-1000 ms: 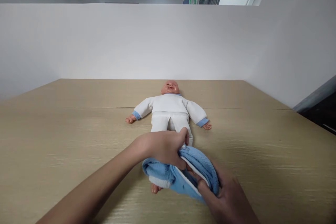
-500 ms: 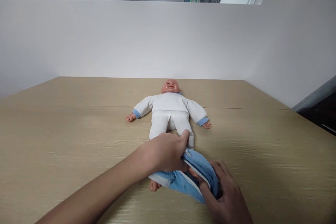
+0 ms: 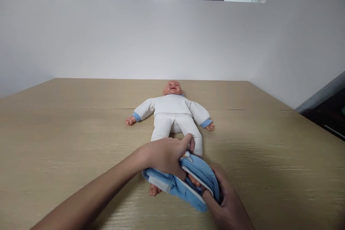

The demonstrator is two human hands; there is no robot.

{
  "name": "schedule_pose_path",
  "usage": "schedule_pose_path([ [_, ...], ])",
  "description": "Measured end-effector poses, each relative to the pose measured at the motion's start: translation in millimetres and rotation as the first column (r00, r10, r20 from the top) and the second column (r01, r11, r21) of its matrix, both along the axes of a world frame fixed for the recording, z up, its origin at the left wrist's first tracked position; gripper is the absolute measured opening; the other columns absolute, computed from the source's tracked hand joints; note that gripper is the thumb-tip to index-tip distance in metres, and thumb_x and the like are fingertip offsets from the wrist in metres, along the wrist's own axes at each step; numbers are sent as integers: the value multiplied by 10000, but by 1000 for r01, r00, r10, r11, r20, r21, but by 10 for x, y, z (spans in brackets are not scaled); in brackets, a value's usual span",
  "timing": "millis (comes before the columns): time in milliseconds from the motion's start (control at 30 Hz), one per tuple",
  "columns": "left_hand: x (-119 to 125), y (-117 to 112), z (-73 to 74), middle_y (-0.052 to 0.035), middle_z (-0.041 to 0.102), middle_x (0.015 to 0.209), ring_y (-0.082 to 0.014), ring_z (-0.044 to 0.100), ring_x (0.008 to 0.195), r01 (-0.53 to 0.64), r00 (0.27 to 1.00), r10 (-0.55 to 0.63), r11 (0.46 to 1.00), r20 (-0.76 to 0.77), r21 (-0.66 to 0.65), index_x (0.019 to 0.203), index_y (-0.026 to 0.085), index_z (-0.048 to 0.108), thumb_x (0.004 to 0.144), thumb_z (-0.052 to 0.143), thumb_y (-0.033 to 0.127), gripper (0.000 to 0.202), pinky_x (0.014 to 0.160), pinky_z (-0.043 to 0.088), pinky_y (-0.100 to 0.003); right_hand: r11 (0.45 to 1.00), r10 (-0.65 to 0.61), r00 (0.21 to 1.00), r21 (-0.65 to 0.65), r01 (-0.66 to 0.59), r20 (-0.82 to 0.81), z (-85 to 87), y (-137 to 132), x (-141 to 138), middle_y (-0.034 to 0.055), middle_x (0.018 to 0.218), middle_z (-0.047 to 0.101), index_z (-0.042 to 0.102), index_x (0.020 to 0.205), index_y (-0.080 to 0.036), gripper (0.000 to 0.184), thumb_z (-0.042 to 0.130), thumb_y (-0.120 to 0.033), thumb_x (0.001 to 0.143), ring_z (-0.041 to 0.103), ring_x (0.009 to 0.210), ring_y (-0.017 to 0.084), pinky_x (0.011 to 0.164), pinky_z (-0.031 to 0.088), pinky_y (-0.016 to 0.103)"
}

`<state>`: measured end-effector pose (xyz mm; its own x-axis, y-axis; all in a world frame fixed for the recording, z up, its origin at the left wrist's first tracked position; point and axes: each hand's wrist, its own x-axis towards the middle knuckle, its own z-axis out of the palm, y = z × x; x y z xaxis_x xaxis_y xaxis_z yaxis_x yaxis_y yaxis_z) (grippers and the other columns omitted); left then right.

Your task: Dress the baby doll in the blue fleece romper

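Note:
A baby doll in a white outfit with blue cuffs lies on its back, head away from me. Around its lower legs is a blue terry garment with white edging. My left hand is closed at the doll's leg and the garment's upper edge, thumb pointing up; its fingertips are partly hidden. With fingers outside and thumb at the opening, my right hand grips the garment's right end. One doll foot shows inside the opening. The other foot sticks out below the cloth at the left.
The doll rests on a wide wooden table with a seam across it. A white partition rises behind the far edge and continues along the right. A dark object stands beyond the right edge.
The garment and both hands have shifted slightly left in view. The doll's right-side leg is angled further outward, and the foot in the opening shows a little more. Both hands keep their hold.

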<state>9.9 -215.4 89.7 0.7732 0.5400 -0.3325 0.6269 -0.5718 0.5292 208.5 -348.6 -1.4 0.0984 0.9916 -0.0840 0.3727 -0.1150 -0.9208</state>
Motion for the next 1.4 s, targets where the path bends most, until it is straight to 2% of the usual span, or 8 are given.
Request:
schedule_pose_path([
  [333, -151, -217, -100, -14, 673, 1102, -243, 644, 948, -195, 933, 201, 979, 299, -51, 1197, 265, 480, 717, 823, 294, 590, 787, 479, -342, 998, 13, 993, 59, -6, -114, -17, 73, 51, 87, 1215, 680, 659, 1166, -222, 383, 630, -310, 795, 641, 1162, 299, 1012, 519, 403],
  [567, -173, -289, -79, -4, 703, 1097, -245, 678, 951, -235, 894, 284, 956, 347, -176, 1201, 261, 469, 740, 864, 345, 613, 761, 490, -333, 994, 98, 958, 81, -79, -270, -41, 75, -17, 57, 1037, 723, 553, 1235, -253, 411, 732, -418, 905, 692, 895, 238, 808, 575, 352],
  [700, -204, -356, -89, 9, 677, 1188, -224, 676, 1002, -255, 832, 342, 935, 436, -248, 1267, 277, 483, 716, 875, 284, 676, 800, 499, -314, 987, 91, 914, 161, -28, -396, -55, 98, 20, 63, 1183, 711, 465, 1298, -296, 487, 733, -285, 892, 698, 1004, 216, 873, 579, 319],
  [833, -231, -399, -126, 19, 670, 1093, -207, 643, 923, -299, 804, 342, 940, 486, -168, 1257, 274, 549, 719, 840, 228, 613, 777, 482, -317, 964, 175, 961, 236, -123, -214, 94, 217, 172, 59, 1184, 661, 553, 1273, -277, 341, 640, -229, 947, 673, 1029, 201, 889, 555, 294],
  [1000, -254, -324, -165, -1, 676, 1066, -213, 612, 1015, -291, 771, 204, 956, 603, 48, 1105, 228, 687, 753, 777, 144, 373, 896, 459, -331, 822, 348, 920, 412, -393, 181, 435, 438, 286, 53, 1132, 623, 669, 1035, -257, 204, 625, -123, 887, 637, 1086, 228, 922, 523, 331],
  [1133, -259, -253, -206, -11, 677, 1072, -215, 585, 1043, -278, 752, 161, 956, 639, 87, 1036, 204, 696, 784, 723, 95, 276, 933, 444, -338, 839, 378, 913, 361, -408, 152, 510, 584, 294, 78, 1349, 580, 626, 1181, -269, 388, 640, -93, 836, 572, 1311, 271, 1022, 533, 381],
  [1233, -266, -234, -239, -7, 671, 1050, -212, 581, 1020, -270, 761, 176, 961, 624, 59, 1015, 200, 684, 770, 712, 66, 281, 912, 445, -335, 851, 455, 888, 264, -454, 64, 476, 688, 332, 53, 1263, 620, 609, 1209, -264, 456, 629, -58, 803, 637, 1190, 247, 981, 551, 372],
  [1400, -317, -249, -222, -18, 656, 1132, -232, 597, 1065, -259, 797, 232, 965, 557, -31, 1155, 236, 663, 862, 820, 331, 346, 913, 465, -345, 736, 677, 733, 67, -674, -61, 501, 905, 518, 13, 1117, 648, 608, 1200, -256, 302, 738, -242, 928, 644, 1106, 239, 970, 517, 363],
])
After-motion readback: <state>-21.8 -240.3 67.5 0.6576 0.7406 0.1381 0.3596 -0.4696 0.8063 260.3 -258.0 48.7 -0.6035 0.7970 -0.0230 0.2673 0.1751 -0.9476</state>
